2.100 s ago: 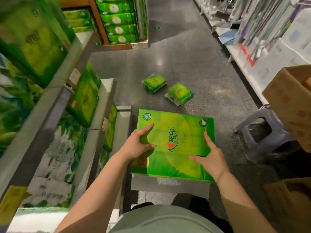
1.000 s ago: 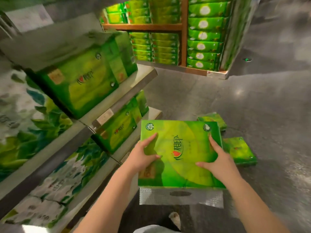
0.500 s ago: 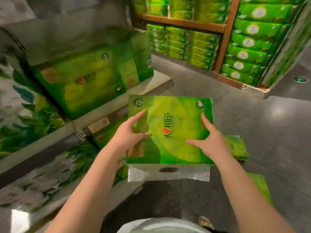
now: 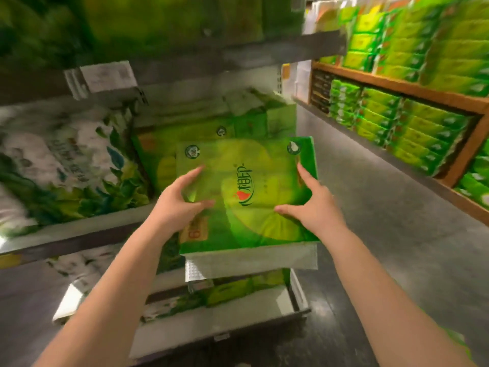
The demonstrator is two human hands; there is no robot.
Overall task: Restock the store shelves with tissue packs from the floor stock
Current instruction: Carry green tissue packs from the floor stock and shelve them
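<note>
Before the middle shelf [image 4: 87, 229], near its right end, a green tissue pack [image 4: 254, 205] is held in the air, its printed face up and its clear handle flap hanging at the near edge. Left hand [image 4: 177, 205] grips the pack's left side, thumb on top; right hand [image 4: 315, 205] grips the right side likewise. Behind it, matching packs [image 4: 164, 149] stand on the shelf. More fill a wooden rack [image 4: 412, 88] at right.

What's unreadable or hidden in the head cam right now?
- Shelf price label: motion blur, text illegible.
- Shelved green pack: held tissue pack covers most of it.
- Left hand and right hand: fingers behind the pack are hidden.
- Top shelf stock: blurred and dark.
</note>
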